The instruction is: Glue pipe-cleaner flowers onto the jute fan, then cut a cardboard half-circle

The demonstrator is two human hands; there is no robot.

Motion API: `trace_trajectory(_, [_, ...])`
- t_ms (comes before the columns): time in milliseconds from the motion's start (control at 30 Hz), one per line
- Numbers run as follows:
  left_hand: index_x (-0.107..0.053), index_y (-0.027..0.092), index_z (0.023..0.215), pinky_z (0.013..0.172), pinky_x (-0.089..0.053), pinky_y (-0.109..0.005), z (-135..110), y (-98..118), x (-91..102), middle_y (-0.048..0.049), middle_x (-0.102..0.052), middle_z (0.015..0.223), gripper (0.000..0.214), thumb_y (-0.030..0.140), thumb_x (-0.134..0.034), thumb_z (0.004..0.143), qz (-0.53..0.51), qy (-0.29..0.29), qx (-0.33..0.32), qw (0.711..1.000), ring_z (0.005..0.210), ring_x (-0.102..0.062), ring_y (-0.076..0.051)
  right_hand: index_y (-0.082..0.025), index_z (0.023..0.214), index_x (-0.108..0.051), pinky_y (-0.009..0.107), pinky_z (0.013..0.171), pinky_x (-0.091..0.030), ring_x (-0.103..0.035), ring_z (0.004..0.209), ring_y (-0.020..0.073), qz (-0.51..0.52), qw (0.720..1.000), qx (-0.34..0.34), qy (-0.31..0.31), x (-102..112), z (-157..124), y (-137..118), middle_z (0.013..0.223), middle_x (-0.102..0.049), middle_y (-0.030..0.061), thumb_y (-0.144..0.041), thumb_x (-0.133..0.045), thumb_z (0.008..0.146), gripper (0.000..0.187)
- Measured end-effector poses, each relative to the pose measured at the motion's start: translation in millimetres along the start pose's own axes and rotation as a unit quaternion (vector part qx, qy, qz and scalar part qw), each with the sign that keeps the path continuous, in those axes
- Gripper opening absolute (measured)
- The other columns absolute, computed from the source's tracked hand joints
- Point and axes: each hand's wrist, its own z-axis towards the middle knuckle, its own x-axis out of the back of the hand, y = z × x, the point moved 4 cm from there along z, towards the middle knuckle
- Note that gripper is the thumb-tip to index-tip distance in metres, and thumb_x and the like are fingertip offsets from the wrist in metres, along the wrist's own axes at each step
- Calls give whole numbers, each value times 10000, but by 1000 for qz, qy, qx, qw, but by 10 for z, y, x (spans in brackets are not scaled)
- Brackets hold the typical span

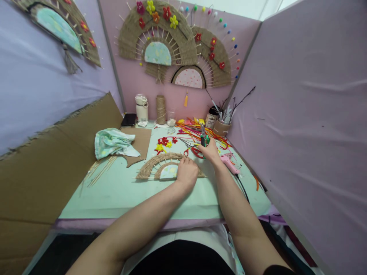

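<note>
A half-round fan woven from brown twine on thin sticks (149,167) lies on the table, with a pale green patterned half-circle of fabric at its centre. My left hand (187,172) is closed over the fan's right part, its curled fingers covering some of the weave and the fabric. To the right, my right hand (211,152) grips green-and-black-handled pliers (204,139), metal jaws pointing up and away. Beside that hand lie red-handled scissors (197,152). Red and yellow flowers (164,141) rest just behind the fan.
A pink glue gun (229,164) with a black cord lies at the right. Behind are fuzzy craft stems (197,129), a twine spool (161,109), a white bottle (141,108) and a stick-filled pot (222,127). Crumpled fabric (113,142) and a cardboard wall (61,152) are left.
</note>
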Motion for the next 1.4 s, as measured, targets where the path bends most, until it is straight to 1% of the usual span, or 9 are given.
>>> trace_trajectory(133, [-682,59,910,891,-381,-418,8,-14,29,-164,-677,949,257,68,-427,875,-8,-12,7,1000,986,-571,-271,-192,1089,-510,393,881,-440,-571,992,263,2,1000,3,3,6,-8,-10,1060,-623,87,-365,-636,603,531])
trace_trajectory(267, [-665,99,875,928,-373,-426,-59,54,116,-149,-669,943,230,92,-435,891,-14,45,-34,998,1005,-559,-258,-193,1129,-500,391,892,-438,-574,1005,262,0,1000,-1,3,8,-7,5,1086,-619,93,-367,-647,602,575])
trace_trajectory(433, [-637,135,881,827,-426,-346,-298,482,150,-98,-655,917,226,166,-419,933,-80,72,-295,949,927,-571,-198,-193,1134,-494,397,898,-436,-572,1012,256,-5,1000,1,5,8,7,22,1106,-616,93,-390,-637,614,574])
trace_trajectory(500, [-635,144,854,744,-435,-330,-339,550,149,-83,-646,862,249,185,-405,940,-91,49,-326,940,838,-575,-190,-195,1131,-493,400,898,-436,-571,1015,258,-9,1000,-2,6,11,16,31,1107,-616,94,-400,-639,615,574])
trace_trajectory(567, [-637,145,835,711,-434,-333,-283,442,173,-86,-637,829,254,187,-407,933,-83,28,-261,961,795,-571,-198,-194,1132,-491,403,899,-435,-570,1022,263,-14,1000,-13,6,15,23,42,1112,-613,100,-404,-643,613,579])
trace_trajectory(667, [-649,128,864,759,-438,-346,-117,-4,262,-115,-638,868,227,171,-431,913,-60,12,-82,995,862,-562,-227,-197,1139,-488,406,911,-428,-566,1043,269,-15,1000,-21,6,20,23,41,1128,-604,106,-404,-649,612,588])
trace_trajectory(800, [-680,144,961,848,-425,-345,43,-598,331,-119,-634,998,238,143,-454,887,-78,-2,47,996,1002,-537,-243,-201,1150,-484,426,925,-421,-561,1056,277,-18,1000,-20,1,25,-1,-5,1143,-593,109,-400,-645,614,594])
trace_trajectory(933, [-706,176,953,834,-424,-315,107,-779,204,-89,-644,1001,255,162,-463,879,-128,-37,52,990,1008,-551,-221,-188,1137,-490,432,919,-427,-562,1046,282,-29,999,-27,-4,36,-23,-48,1134,-593,116,-380,-635,615,575])
trace_trajectory(1400, [-699,180,888,742,-404,-298,205,-685,50,-79,-656,985,250,196,-449,883,-107,-37,5,994,973,-565,-215,-184,1225,-452,392,948,-406,-544,1094,265,-19,1000,-15,-5,16,11,12,1196,-582,116,-390,-635,635,651])
